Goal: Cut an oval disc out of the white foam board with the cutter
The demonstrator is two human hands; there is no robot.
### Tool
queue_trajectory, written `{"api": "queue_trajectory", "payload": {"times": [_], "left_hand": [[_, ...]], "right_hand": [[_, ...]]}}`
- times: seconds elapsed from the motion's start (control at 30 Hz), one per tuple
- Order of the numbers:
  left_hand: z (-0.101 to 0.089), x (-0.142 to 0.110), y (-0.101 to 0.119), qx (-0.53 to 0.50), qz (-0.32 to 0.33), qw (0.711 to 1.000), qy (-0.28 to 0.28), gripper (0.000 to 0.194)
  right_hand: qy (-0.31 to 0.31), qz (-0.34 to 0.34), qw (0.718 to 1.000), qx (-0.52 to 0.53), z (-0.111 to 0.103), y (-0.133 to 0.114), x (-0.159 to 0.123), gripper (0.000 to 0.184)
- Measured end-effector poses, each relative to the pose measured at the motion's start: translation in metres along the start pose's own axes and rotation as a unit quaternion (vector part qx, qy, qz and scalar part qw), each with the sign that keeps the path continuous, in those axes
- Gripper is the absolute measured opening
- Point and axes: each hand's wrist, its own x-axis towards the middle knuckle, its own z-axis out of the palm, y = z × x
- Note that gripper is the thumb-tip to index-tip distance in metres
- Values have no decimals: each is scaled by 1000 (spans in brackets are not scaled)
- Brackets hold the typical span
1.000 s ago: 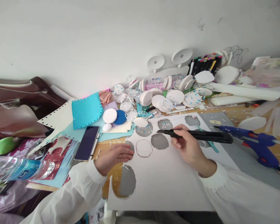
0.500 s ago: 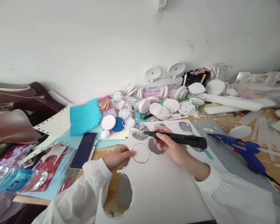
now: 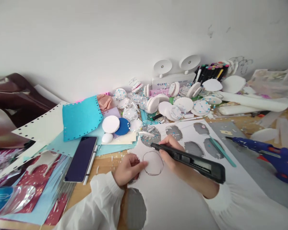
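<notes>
My right hand [image 3: 170,152] grips a black utility knife [image 3: 194,163], its front end over the upper edge of a circle drawn on the white foam sheet [image 3: 172,195]. Whether the blade touches the sheet cannot be told. At the sheet's left edge my left hand [image 3: 128,169] is closed, thumb on top beside the drawn circle and fingers curled at the rim. Several round holes in the sheet show the grey mat [image 3: 261,182] beneath. Across one hole at the right lies a teal stick-like tool [image 3: 222,151].
A blue glue gun [image 3: 266,150] lies on the right. White discs [image 3: 182,104] and beaded pieces pile up along the wall. To the left are a phone [image 3: 81,159], a white pen [image 3: 90,164], turquoise felt [image 3: 81,118] and a plastic bottle [image 3: 12,199].
The view has shifted, so most things appear displaced. The utility knife has turned, its rear end now lower and nearer to me. My left hand keeps its place by the drawn circle.
</notes>
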Motion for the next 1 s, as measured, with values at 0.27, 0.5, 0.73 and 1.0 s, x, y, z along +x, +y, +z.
{"api": "queue_trajectory", "payload": {"times": [0.27,0.5,0.73,1.0], "left_hand": [[1,0,-6,-28,-17,999,-12,60],[1,0,-5,-35,-17,999,-16,58],[1,0,-3,-23,-24,999,-18,60],[0,0,-6,-27,-21,999,-18,58]], "right_hand": [[-24,8,997,-70,9,0,-1,7],[-22,18,999,-18,10,-4,-1,4],[-27,8,1000,12,9,-1,-3,4],[-36,10,999,-12,7,-4,-6,5]]}}
